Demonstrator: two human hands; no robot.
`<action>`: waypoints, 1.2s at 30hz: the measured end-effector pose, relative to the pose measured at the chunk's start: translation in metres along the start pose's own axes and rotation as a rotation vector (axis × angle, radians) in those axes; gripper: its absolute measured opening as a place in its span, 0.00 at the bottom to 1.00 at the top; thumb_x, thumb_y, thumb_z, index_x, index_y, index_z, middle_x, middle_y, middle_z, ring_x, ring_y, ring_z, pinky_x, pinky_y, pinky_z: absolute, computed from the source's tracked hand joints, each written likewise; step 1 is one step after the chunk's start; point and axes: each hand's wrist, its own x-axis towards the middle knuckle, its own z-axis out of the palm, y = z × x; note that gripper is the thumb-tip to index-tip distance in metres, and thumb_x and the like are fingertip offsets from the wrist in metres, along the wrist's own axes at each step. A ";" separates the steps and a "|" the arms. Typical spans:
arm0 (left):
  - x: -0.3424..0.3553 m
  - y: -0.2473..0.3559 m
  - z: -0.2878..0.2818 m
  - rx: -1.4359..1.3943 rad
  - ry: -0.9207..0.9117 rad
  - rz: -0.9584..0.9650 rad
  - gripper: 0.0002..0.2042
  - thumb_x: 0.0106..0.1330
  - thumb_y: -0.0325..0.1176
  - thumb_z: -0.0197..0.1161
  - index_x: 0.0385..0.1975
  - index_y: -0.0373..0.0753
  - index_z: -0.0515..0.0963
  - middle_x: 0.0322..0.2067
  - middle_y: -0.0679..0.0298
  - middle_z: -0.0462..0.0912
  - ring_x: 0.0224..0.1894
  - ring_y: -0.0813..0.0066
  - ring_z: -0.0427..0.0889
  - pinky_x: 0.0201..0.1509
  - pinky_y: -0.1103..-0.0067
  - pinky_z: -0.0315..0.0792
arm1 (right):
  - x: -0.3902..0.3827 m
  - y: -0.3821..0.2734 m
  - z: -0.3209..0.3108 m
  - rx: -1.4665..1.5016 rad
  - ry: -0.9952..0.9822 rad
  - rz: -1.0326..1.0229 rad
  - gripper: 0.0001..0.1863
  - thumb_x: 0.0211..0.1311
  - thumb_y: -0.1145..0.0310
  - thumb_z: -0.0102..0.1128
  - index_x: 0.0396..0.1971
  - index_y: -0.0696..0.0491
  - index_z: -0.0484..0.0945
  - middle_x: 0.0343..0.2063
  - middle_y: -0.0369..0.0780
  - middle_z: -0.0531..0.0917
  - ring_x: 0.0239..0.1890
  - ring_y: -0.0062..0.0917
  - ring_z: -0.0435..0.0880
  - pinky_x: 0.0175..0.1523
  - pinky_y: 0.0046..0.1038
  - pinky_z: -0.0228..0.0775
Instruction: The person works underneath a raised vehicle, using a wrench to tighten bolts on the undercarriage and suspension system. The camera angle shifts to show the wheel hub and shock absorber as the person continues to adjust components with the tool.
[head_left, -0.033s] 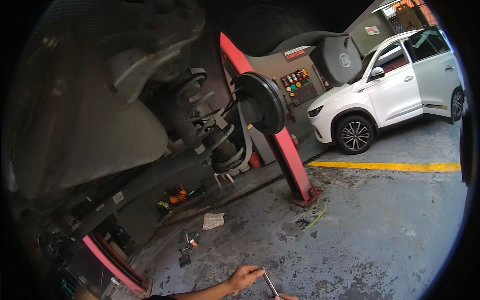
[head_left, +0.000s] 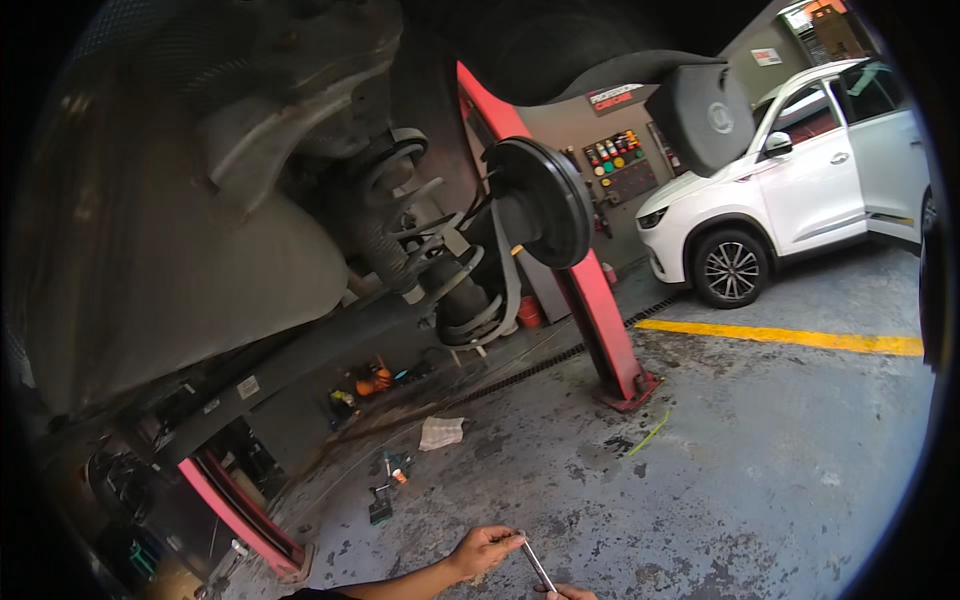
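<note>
My left hand (head_left: pixel 483 550) reaches in from the lower edge, its thumb and fingers pinched round the upper end of a slim silver rod-shaped tool (head_left: pixel 538 563). My right hand (head_left: pixel 571 593), mostly cut off by the lower edge, grips the tool's lower end. The tool slants down to the right between both hands; its exact kind cannot be made out. Above hangs the underside of a raised car, with a coil spring (head_left: pixel 466 300) and a bare wheel hub with a round brake drum or disc (head_left: pixel 548 203) exposed.
Red lift posts stand behind the hub (head_left: pixel 607 335) and at lower left (head_left: pixel 240 520). On the floor lie a cordless power tool (head_left: pixel 381 505), a pale cloth (head_left: pixel 442 433) and a green strip (head_left: pixel 650 433). A white car (head_left: pixel 790 190) with an open door is parked at right.
The surroundings have shifted a little to the right in the picture. Both hands keep their hold on the silver tool, nearly in the same place.
</note>
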 end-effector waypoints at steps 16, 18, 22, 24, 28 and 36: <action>-0.028 0.219 0.019 0.459 0.561 0.686 0.11 0.64 0.39 0.64 0.39 0.37 0.83 0.28 0.68 0.82 0.31 0.82 0.76 0.34 0.82 0.70 | 0.097 -0.267 0.003 -0.846 -0.333 -0.535 0.14 0.67 0.59 0.57 0.40 0.56 0.80 0.20 0.40 0.78 0.23 0.26 0.77 0.31 0.30 0.70; -0.032 0.275 0.016 0.547 0.662 0.879 0.10 0.65 0.38 0.64 0.37 0.37 0.83 0.27 0.68 0.81 0.30 0.82 0.76 0.34 0.82 0.70 | 0.108 -0.331 0.024 -0.911 -0.304 -0.928 0.14 0.65 0.62 0.58 0.37 0.60 0.79 0.22 0.45 0.78 0.23 0.34 0.76 0.30 0.32 0.69; -0.017 0.364 -0.006 0.346 0.585 1.236 0.14 0.69 0.37 0.59 0.47 0.34 0.76 0.15 0.75 0.62 0.14 0.88 0.58 0.18 0.84 0.51 | 0.120 -0.423 0.083 -0.961 -0.053 -1.624 0.12 0.62 0.67 0.59 0.38 0.61 0.78 0.24 0.48 0.76 0.27 0.43 0.78 0.30 0.38 0.68; -0.008 0.396 -0.010 0.250 0.563 1.319 0.14 0.70 0.37 0.58 0.49 0.34 0.75 0.14 0.76 0.60 0.13 0.88 0.56 0.17 0.84 0.50 | 0.130 -0.457 0.109 -1.058 0.070 -1.759 0.09 0.64 0.67 0.55 0.34 0.58 0.77 0.26 0.45 0.78 0.30 0.43 0.79 0.31 0.41 0.69; 0.010 0.437 -0.029 0.145 0.650 1.372 0.14 0.71 0.37 0.57 0.49 0.35 0.75 0.15 0.76 0.60 0.12 0.90 0.54 0.16 0.84 0.48 | 0.163 -0.497 0.139 -1.301 0.218 -1.768 0.12 0.67 0.62 0.50 0.31 0.55 0.76 0.26 0.43 0.80 0.32 0.43 0.79 0.38 0.44 0.68; 0.057 0.486 -0.056 0.202 1.017 1.520 0.15 0.62 0.41 0.69 0.36 0.33 0.80 0.21 0.77 0.71 0.18 0.91 0.59 0.20 0.87 0.54 | 0.203 -0.562 0.142 -1.304 0.112 -1.801 0.09 0.65 0.68 0.53 0.31 0.58 0.74 0.24 0.48 0.78 0.32 0.46 0.78 0.37 0.42 0.67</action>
